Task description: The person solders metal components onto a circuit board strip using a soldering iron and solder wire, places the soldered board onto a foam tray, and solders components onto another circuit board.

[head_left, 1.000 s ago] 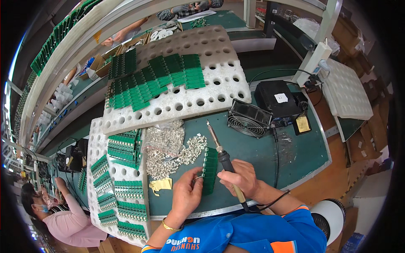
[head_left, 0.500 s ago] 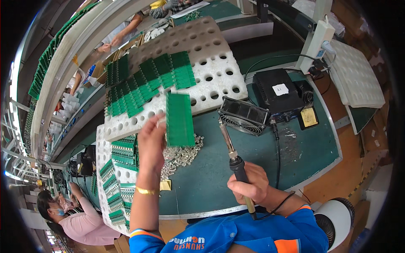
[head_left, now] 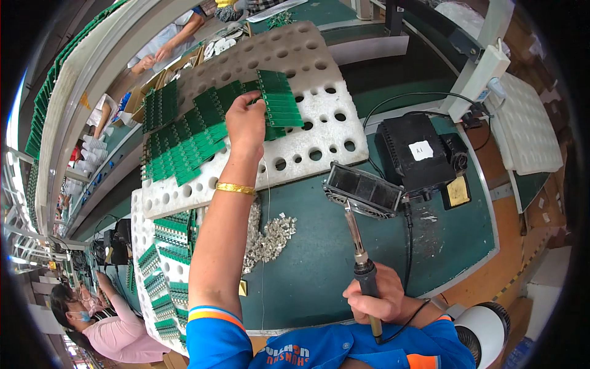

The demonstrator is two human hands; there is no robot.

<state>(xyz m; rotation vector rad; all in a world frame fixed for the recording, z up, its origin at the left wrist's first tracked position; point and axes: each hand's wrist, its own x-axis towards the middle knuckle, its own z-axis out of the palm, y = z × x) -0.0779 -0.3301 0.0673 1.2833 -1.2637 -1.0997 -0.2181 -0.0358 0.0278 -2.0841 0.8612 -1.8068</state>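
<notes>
My left hand (head_left: 247, 124) pinches a green circuit board panel (head_left: 281, 101) by its left edge, above the far part of a white foam tray (head_left: 319, 142). Rows of overlapping green circuit boards (head_left: 190, 138) lie on that tray, left of the hand. A thin wire (head_left: 266, 206) hangs below the left hand; where it begins is hidden. In my right hand (head_left: 382, 295) is a soldering iron (head_left: 359, 246), held by its handle with the tip pointing up and away. The tip appears just in front of a small black fan (head_left: 362, 189).
A heap of small metal parts (head_left: 270, 238) lies on the green table (head_left: 319, 264). Beyond the fan stand a black soldering station (head_left: 413, 150) and a yellow sponge (head_left: 457, 191). More boards (head_left: 169, 289) rest on a lower foam tray at left. Co-workers sit along the left.
My left hand has carried the circuit board panel away from me, from over the tray's near edge to the boards on it. The soldering iron has shifted slightly right and nearer me.
</notes>
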